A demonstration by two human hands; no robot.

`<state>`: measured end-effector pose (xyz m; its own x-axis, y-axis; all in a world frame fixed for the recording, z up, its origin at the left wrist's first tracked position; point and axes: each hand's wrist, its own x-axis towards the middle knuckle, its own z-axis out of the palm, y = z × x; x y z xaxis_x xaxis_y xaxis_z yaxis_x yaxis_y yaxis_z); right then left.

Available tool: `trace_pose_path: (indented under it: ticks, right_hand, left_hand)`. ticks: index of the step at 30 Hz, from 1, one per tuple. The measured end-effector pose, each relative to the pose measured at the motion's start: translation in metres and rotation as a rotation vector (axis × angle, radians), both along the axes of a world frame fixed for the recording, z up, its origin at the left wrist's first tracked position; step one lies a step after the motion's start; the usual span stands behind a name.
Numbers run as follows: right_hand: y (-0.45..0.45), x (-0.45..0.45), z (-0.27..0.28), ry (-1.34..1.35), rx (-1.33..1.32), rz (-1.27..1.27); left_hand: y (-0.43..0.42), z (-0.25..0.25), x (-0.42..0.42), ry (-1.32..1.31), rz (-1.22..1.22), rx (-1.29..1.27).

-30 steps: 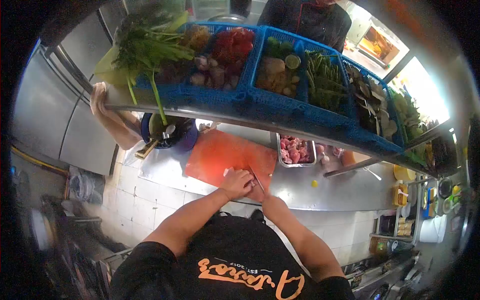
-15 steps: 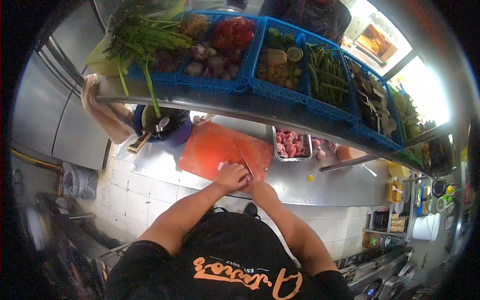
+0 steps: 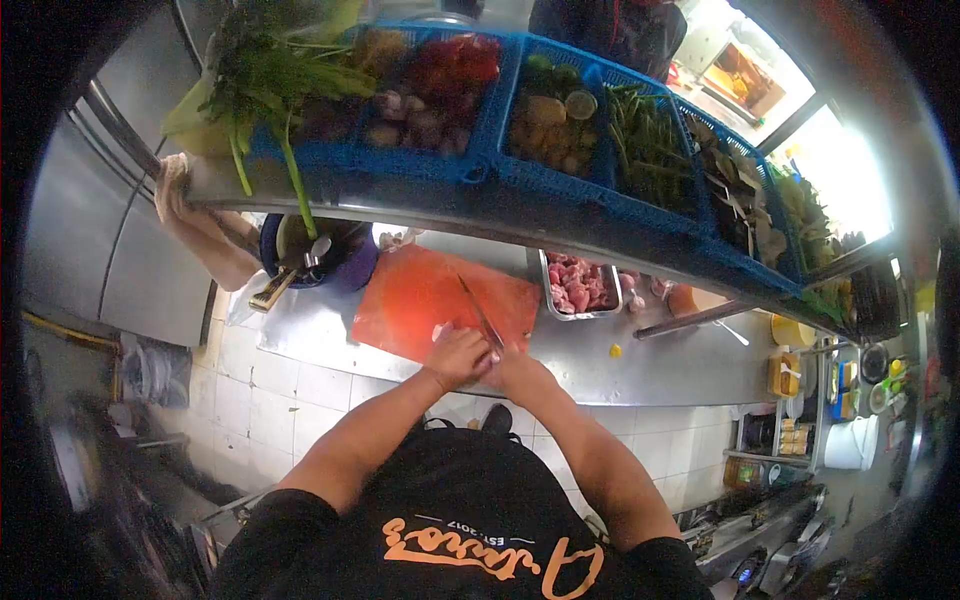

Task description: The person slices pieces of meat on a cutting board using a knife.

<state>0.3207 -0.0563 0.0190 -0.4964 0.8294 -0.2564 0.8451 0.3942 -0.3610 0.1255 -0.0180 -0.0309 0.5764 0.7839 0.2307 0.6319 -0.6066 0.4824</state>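
A knife [image 3: 480, 314] is gripped in my right hand [image 3: 520, 378] near the front edge of the orange cutting board [image 3: 400, 300]. Its blade slants up and left over the board, and the handle is hidden in my fist. Close beside the blade, my left hand [image 3: 458, 357] is closed and presses down on a piece of meat [image 3: 440, 331]. Only a small pale pink bit shows past the fingers. Right of the board stands a metal tray [image 3: 582, 315] of raw meat chunks [image 3: 578, 284].
Blue baskets [image 3: 490, 165] of vegetables line the shelf above the steel counter [image 3: 660, 375]. A dark blue pot [image 3: 345, 272] with utensils stands left of the board. Leafy stalks [image 3: 295, 180] hang over the shelf edge. Behind the shelf is another person [image 3: 600, 35].
The knife blade has turned, showing more of its flat side, and its tip has shifted slightly left. My hands stay together at the board's front edge. The whole view has shifted a little.
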Motion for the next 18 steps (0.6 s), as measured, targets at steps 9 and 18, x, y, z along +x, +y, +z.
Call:
trace_pose_path:
  ticks: [9,18]
  right_hand:
    - [-0.017,-0.014,-0.019,0.071,-0.16,-0.411]
    - [-0.013,0.009,-0.08,0.19,0.193,0.051]
  left_hand:
    - [0.001,-0.008,-0.002,-0.001,-0.042,0.06]
    - [0.002,-0.028,0.002,-0.09,0.239,0.076]
